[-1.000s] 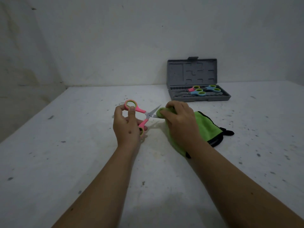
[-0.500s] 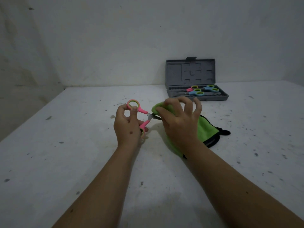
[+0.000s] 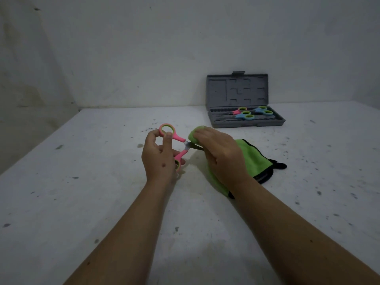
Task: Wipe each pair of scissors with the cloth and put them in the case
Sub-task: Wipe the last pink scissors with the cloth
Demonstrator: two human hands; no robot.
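Speckled white counter (image 3: 102, 202) runs back to a bare wall. Nearest, the left hand (image 3: 159, 159) grips the pink scissors (image 3: 174, 147) by the handles, fingers curled round them. Beside it, the right hand (image 3: 221, 156) wraps the green cloth (image 3: 255, 159) over the blades. Farther back, the open grey case (image 3: 246, 122) holds more scissors (image 3: 249, 114).
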